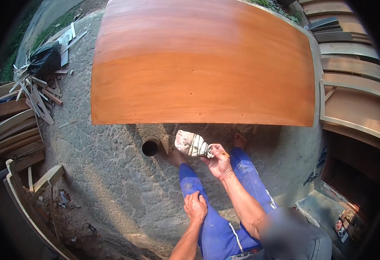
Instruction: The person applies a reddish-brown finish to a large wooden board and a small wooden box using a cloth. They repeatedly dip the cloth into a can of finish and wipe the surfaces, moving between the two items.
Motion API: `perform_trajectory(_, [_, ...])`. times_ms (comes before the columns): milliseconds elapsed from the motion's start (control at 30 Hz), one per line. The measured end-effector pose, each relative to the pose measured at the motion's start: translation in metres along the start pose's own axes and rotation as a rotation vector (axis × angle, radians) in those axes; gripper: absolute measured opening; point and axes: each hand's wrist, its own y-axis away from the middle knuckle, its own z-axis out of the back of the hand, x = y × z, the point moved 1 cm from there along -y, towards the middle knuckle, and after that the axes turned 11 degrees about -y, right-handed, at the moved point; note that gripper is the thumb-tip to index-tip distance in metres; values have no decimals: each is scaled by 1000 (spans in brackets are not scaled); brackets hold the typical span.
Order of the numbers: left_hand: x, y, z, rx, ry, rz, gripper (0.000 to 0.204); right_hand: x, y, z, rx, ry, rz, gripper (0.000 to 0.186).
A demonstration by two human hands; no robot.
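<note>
My right hand (219,161) grips a bundle of pale, stained cloth (189,142), bound in rings toward its narrow end, and holds it above my lower legs, just short of the large orange-brown wooden panel (203,82). My left hand (195,206) rests on my blue-trousered left leg near the knee, fingers loosely spread and slightly curved, holding nothing. The panel lies raised off the rough concrete ground, its near edge beyond my bare feet. A round, dark-mouthed cylinder or hole (151,148) is left of my left foot.
Wood offcuts (45,93) and a black plastic bag (45,58) lie at the left beside stacked boards (12,134). A wooden frame (53,177) is at the lower left. Panels and framed boards (350,106) line the right, above a dark recess. Grass borders the top left.
</note>
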Motion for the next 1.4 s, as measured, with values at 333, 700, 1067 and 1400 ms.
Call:
perform_trajectory(333, [-39,0,-17,58,-272,-99,31,131,-14,3,-71,646,755,6])
perform_trajectory(700, [-92,-1,-41,116,-540,-64,32,383,2,137,-474,1035,1006,9])
perform_trajectory(1067, [-104,15,-89,113,-704,-94,32,609,41,272,-791,1200,1044,10])
perform_trajectory(1400, [-107,15,-68,98,-596,-102,27,546,35,238,-838,1589,1106,8])
